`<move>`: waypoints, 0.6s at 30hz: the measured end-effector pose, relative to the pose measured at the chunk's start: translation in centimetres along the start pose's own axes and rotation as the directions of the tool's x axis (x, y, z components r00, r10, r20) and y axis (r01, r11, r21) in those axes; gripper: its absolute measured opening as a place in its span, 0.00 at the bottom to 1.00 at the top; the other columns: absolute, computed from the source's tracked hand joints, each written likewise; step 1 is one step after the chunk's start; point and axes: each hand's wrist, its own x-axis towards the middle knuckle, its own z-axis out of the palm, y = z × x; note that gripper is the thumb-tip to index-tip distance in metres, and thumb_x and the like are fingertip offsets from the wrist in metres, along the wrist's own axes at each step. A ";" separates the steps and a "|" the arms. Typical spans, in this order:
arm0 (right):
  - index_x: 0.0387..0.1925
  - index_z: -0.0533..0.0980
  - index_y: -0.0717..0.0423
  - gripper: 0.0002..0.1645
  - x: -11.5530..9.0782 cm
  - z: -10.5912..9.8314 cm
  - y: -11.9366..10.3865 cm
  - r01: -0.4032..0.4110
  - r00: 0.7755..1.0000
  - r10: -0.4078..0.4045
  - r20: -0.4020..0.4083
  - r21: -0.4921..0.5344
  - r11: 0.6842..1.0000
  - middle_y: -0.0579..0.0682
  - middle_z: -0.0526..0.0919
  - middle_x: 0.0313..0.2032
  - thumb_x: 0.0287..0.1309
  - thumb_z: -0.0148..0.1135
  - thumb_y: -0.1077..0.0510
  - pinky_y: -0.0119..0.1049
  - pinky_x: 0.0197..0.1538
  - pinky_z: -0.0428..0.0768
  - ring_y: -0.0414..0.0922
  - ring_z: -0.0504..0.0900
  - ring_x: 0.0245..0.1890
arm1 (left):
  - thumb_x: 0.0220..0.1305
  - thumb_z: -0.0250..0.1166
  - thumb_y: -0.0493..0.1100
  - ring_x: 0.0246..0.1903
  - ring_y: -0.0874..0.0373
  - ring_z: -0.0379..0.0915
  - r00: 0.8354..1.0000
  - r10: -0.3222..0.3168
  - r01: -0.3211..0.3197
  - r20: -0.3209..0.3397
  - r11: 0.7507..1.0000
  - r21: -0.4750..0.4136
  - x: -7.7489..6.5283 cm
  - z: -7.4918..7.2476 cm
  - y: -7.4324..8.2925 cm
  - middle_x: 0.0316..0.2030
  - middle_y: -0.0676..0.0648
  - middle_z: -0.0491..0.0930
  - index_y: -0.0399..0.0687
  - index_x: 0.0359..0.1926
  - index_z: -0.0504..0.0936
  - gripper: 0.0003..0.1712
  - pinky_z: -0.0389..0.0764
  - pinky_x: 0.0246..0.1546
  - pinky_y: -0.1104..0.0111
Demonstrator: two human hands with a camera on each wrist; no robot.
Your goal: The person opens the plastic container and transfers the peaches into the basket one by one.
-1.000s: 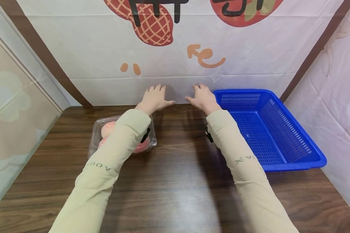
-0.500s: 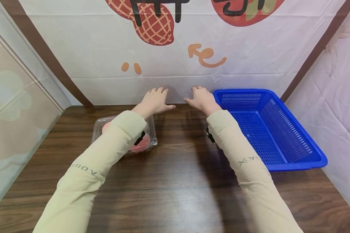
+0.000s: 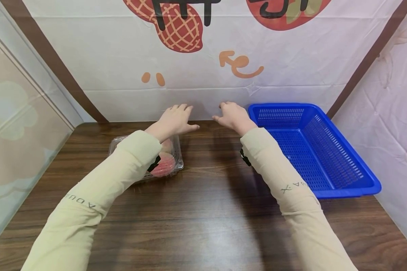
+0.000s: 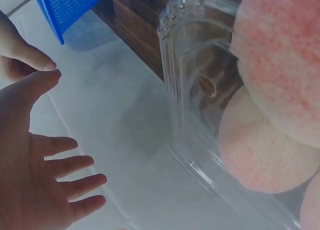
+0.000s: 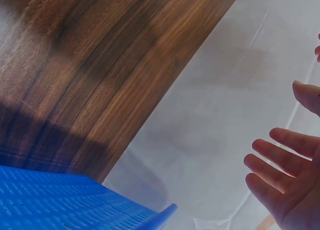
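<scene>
Left sleeve and right sleeve: long, pale cream cloth, soft creases. Left cuff, right cuff: same cream, banded. Left lettering and right lettering: dark thin capitals, spaced, partly hidden by curve of cloth; X legible on right. Small black fitting under left cuff, second black fitting under right. Left hand, right hand: bare.

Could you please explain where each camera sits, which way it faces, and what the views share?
Head: worn on the head, facing forward and down over the table, clear container, pink fruit and blue basket; the left hand, right hand and sleeves show.
Left wrist: worn on that wrist, facing the container and fruit; the left hand and part of the right show.
Right wrist: worn on that wrist, facing the table and basket; the right hand and part of the left show.
Head and left wrist share the fruit.
</scene>
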 end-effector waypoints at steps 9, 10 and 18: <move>0.57 0.68 0.59 0.32 -0.2 -0.1 -0.2 0.034 0.999 -0.034 0.009 -0.006 0.999 0.55 0.73 0.54 0.60 0.51 0.41 0.47 0.54 0.71 0.52 0.71 0.53 | 0.60 0.54 0.61 0.59 0.39 0.57 0.999 0.011 -0.011 -0.037 1.000 -0.004 -1.3 -0.3 -0.3 0.61 0.35 0.60 0.34 0.65 0.57 0.44 0.62 0.57 0.49; 0.57 0.68 0.59 0.32 -0.3 -0.1 -0.3 0.035 0.999 -0.035 0.013 -0.007 0.999 0.55 0.73 0.54 0.60 0.51 0.41 0.47 0.54 0.71 0.52 0.72 0.53 | 0.60 0.54 0.61 0.58 0.39 0.58 0.999 0.011 -0.011 -0.041 1.000 -0.006 -1.4 -0.3 -0.3 0.61 0.34 0.61 0.33 0.64 0.58 0.43 0.62 0.57 0.49; 0.55 0.69 0.59 0.29 -0.4 -0.1 -0.4 0.058 0.998 -0.057 0.026 -0.017 0.998 0.56 0.75 0.52 0.60 0.51 0.43 0.47 0.53 0.72 0.52 0.73 0.51 | 0.61 0.54 0.60 0.56 0.39 0.61 0.998 0.019 -0.019 -0.061 1.000 -0.002 -2.8 -0.3 -0.8 0.58 0.33 0.64 0.31 0.63 0.59 0.41 0.66 0.54 0.50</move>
